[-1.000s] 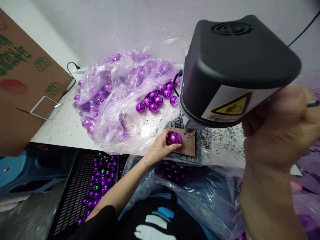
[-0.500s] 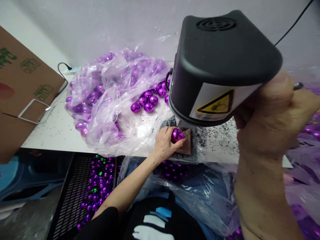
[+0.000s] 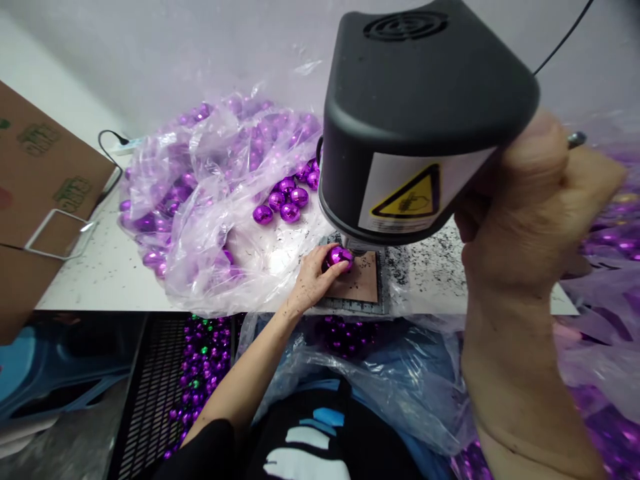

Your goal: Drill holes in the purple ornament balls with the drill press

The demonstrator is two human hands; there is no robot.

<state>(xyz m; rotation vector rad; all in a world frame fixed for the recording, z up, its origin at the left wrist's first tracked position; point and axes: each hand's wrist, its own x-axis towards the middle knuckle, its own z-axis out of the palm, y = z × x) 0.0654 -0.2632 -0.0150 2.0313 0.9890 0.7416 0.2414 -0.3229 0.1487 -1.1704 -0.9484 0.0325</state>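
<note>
My left hand (image 3: 315, 277) is closed on a shiny purple faceted ball (image 3: 341, 258), thumb in front and fingers behind. It holds the ball over a brown board (image 3: 363, 279) on a grey base, just under a black machine head (image 3: 420, 133) with a yellow warning label. The machine hides whether its tool touches the ball. On the right, my right hand (image 3: 535, 200) is wrapped around a lever handle beside the machine head. Only the handle's dark tip (image 3: 577, 140) shows past the fingers; the rest is covered.
Several loose purple balls (image 3: 290, 212) lie by a clear plastic bag (image 3: 200, 227) full of more. Dark shavings (image 3: 425, 270) cover the white table (image 3: 70, 280). A cardboard box (image 3: 50, 193) stands left. Below, a black crate (image 3: 150, 387) holds purple balls; bagged ones lie right.
My left hand and the ball have moved left over the board, so more of the board shows. My right hand stays around the handle. The whole view has shifted slightly.
</note>
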